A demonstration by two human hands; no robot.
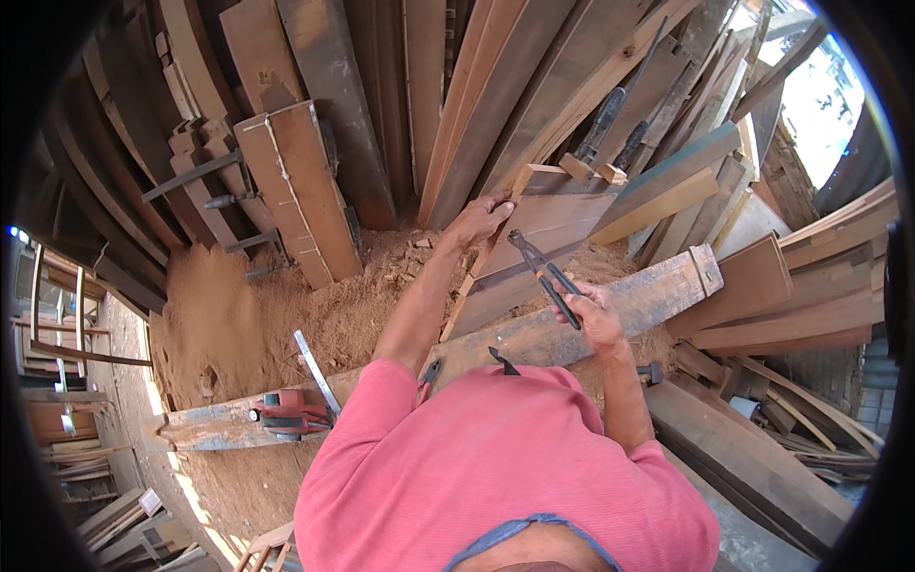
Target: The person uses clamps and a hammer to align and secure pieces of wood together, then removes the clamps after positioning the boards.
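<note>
My left hand (483, 219) grips the upper left edge of a wide reddish-brown wooden panel (548, 221), which leans up from the beam in front of me. A thin pale line runs across the panel's face. In my right hand (598, 315) is a pair of pincers (545, 269) with black and orange handles. Their head points up and left, over the panel's face; whether the jaws touch the wood I cannot tell. Small wood blocks (576, 167) and bar clamps (602, 124) sit at the panel's top edge.
A long worn beam (629, 297) crosses before me, with a red power tool (289, 417) and a metal strip (315, 367) at left. Sawdust (229, 315) covers the ground. A clamped board (297, 195) stands at left; planks (496, 105) lean behind.
</note>
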